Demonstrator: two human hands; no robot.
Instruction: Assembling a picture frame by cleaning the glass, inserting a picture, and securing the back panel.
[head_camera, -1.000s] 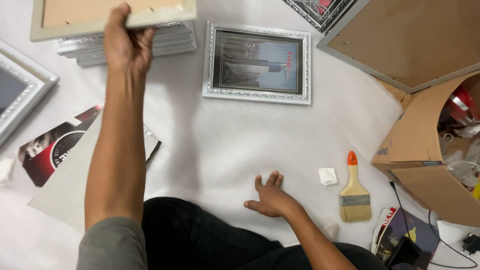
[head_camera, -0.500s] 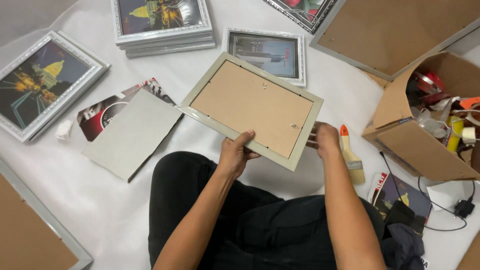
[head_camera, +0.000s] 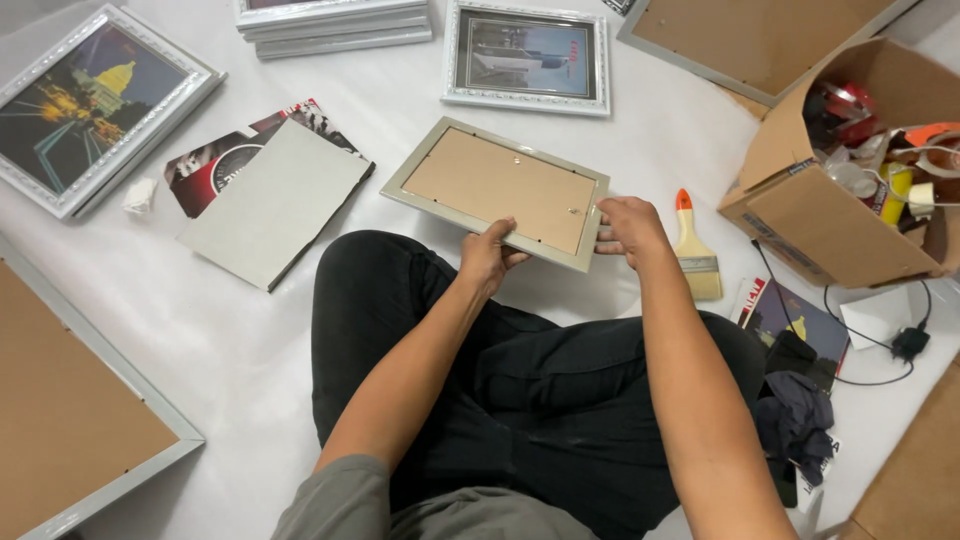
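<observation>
Both hands are gripping a picture frame (head_camera: 495, 192) lying face down, brown backing up, on the white surface (head_camera: 660, 130) just beyond our knees: our left hand (head_camera: 489, 255) is clasping its near edge, our right hand (head_camera: 630, 226) its right corner. We are seeing a paintbrush (head_camera: 693, 254) lying just right of that hand, and a grey board (head_camera: 275, 201) to the left.

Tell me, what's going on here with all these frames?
A person sits on a white sheet, holding a picture frame face down, its brown backing up. The left hand grips its near edge and the right hand its right corner. A paintbrush lies just to the right, beside an open cardboard box of odds and ends. More frames lie around.
</observation>
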